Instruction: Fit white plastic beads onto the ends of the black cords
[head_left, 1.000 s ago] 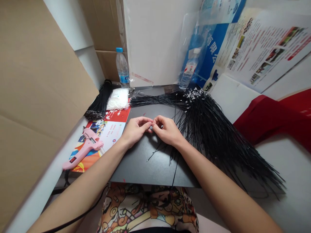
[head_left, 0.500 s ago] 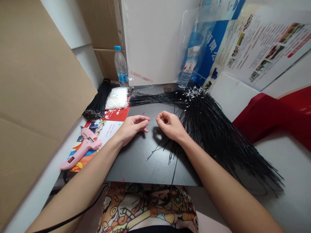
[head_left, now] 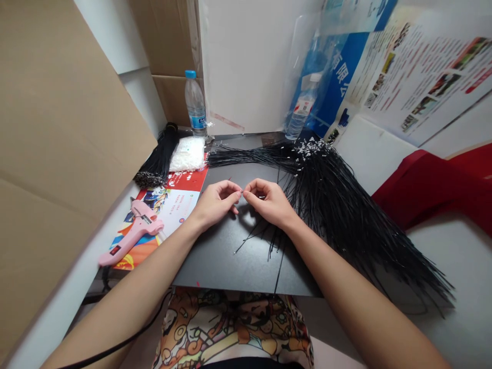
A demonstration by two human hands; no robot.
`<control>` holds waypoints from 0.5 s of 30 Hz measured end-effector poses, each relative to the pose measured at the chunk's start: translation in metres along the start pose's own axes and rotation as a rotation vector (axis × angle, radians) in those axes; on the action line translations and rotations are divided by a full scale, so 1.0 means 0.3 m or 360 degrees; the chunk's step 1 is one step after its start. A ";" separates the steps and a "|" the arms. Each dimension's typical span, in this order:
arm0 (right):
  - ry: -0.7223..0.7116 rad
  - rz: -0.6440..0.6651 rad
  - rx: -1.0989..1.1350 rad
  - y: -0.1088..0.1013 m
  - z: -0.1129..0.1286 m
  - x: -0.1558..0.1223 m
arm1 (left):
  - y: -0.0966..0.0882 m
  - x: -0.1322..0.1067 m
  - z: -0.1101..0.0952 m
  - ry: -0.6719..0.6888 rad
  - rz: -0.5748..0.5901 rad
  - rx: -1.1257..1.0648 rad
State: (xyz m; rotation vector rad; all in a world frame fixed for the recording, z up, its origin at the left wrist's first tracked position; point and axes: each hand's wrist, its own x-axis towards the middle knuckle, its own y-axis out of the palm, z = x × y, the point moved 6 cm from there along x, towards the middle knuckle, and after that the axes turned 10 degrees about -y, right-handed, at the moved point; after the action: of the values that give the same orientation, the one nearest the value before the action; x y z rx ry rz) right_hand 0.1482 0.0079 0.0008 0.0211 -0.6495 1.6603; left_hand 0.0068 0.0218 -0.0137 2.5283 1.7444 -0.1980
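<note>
My left hand (head_left: 218,205) and my right hand (head_left: 269,202) meet fingertip to fingertip above the dark grey tabletop (head_left: 230,269). Thumb and forefinger of each are pinched together; whatever lies between them is too small to make out. Just right of my right hand spreads a large heap of black cords (head_left: 346,215), with small white pieces (head_left: 313,148) at its far end. A few loose cord ends (head_left: 246,241) stick out below my right hand. Beyond the hands, a flat bundle of black cords (head_left: 249,156) lies across the table.
To the left, a pink glue gun (head_left: 132,233) rests on a colourful printed sheet (head_left: 177,202). Behind it are a bag of white pieces (head_left: 188,154) and another black cord bundle (head_left: 156,156). Two plastic bottles, one blue-capped (head_left: 196,102) and one white-capped (head_left: 303,110), stand at the back.
My left hand has moved right and its thumb and forefinger have closed. The gap between the two hands is gone; their fingertips now meet. The view has shifted slightly.
</note>
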 end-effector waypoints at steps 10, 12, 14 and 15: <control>-0.0063 -0.0088 0.0049 -0.007 0.011 -0.002 | -0.001 -0.010 -0.029 0.0180 -0.0017 0.0061; -0.0092 -0.0117 0.0031 -0.010 0.018 -0.003 | 0.001 -0.015 -0.037 0.0217 -0.0027 0.0053; -0.0137 -0.0151 0.0011 -0.013 0.029 -0.007 | 0.002 -0.021 -0.047 0.0256 -0.0041 0.0045; -0.0170 -0.0167 0.0001 -0.015 0.036 -0.009 | 0.003 -0.024 -0.051 0.0278 -0.0051 0.0045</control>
State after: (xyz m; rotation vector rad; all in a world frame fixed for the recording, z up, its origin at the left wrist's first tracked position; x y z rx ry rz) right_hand 0.1491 0.0012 0.0107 0.1431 -0.7170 1.5657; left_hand 0.0062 0.0168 0.0024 2.6099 1.8554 -0.0028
